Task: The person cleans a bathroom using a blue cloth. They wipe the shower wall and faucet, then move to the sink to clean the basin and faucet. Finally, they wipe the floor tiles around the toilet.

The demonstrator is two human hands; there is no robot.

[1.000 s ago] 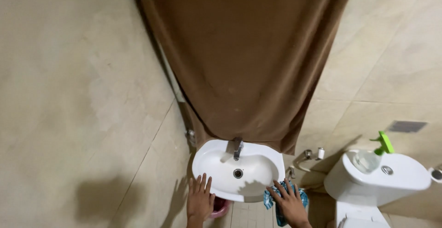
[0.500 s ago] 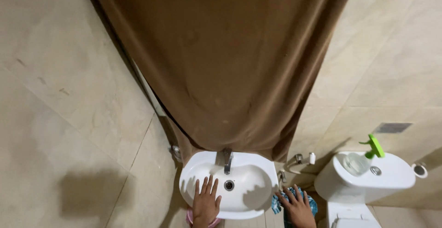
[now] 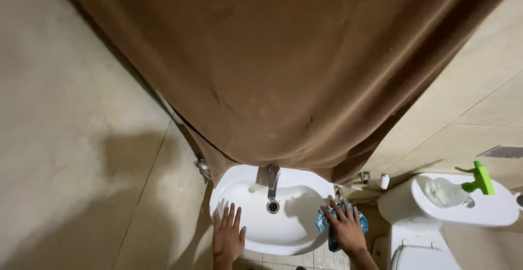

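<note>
At a white basin [image 3: 283, 232], the right hand [image 3: 346, 229] presses a blue cloth [image 3: 327, 223] flat on the right rim, apparently mid-wipe; the left hand [image 3: 227, 238] rests spread on the left rim.

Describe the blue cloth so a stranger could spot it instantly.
Find the white oval washbasin under the brown curtain. On its right rim, the right hand presses on a crumpled blue cloth, the only blue thing here.

Bathroom: washbasin [image 3: 283, 232], toilet cistern [image 3: 463, 207], tiled walls [image 3: 71, 112]
</note>
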